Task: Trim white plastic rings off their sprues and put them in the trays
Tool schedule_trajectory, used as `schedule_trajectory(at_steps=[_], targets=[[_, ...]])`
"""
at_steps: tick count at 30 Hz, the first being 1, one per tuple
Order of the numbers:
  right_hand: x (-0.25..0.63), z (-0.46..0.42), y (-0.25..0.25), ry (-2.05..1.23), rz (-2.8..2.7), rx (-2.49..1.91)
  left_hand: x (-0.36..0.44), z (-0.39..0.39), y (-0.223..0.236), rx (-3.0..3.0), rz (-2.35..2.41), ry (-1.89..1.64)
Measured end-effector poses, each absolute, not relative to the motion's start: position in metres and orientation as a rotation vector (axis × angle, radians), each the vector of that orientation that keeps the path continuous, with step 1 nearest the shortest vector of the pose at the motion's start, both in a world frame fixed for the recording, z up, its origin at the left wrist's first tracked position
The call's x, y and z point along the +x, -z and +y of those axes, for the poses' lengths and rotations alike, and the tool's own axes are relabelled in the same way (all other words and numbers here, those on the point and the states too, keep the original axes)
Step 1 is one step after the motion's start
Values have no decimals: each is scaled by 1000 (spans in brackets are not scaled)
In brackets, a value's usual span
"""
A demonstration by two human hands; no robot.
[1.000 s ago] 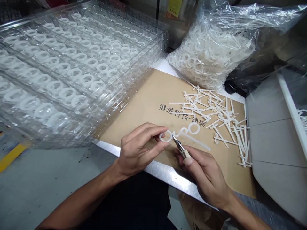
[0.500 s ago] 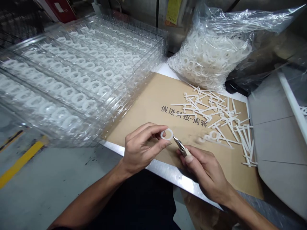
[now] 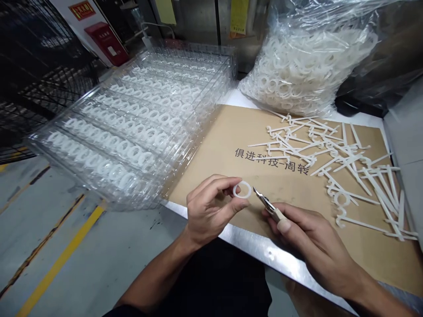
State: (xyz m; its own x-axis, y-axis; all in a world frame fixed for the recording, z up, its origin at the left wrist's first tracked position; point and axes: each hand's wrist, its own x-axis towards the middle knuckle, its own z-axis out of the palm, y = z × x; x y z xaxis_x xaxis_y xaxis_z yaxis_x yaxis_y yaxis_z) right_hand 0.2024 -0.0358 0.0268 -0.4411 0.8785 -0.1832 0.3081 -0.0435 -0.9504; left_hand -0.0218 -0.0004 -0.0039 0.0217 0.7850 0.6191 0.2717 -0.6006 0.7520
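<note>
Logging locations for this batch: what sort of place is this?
Probably a factory workshop finishing small plastic parts: clear trays filled with white rings, a plastic bag of more rings, hand nippers, and a grey floor with yellow lines.

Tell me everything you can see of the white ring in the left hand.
The white plastic ring is a plain, flat, matte band around an open round hole, with no stem attached to it. The left hand pinches its left edge between thumb and fingertips, and the rest sticks out freely. It is held above the cardboard sheet, not resting on it. The tips of the small cutters in the right hand are close by but do not touch it.
</note>
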Motion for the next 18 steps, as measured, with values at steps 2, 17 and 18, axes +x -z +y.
schedule_trajectory(at_steps=[2,17,18], targets=[[202,-36,-27,-1508,-1739,-1251,-22,0,4,1887,1077,-1602],[192,-32,-18,-1852,-824,-1071,-24,-2,-4,2156,709,-1294],[191,-32,-17,-1884,-788,-1032,-23,-2,-4,2162,691,-1272]])
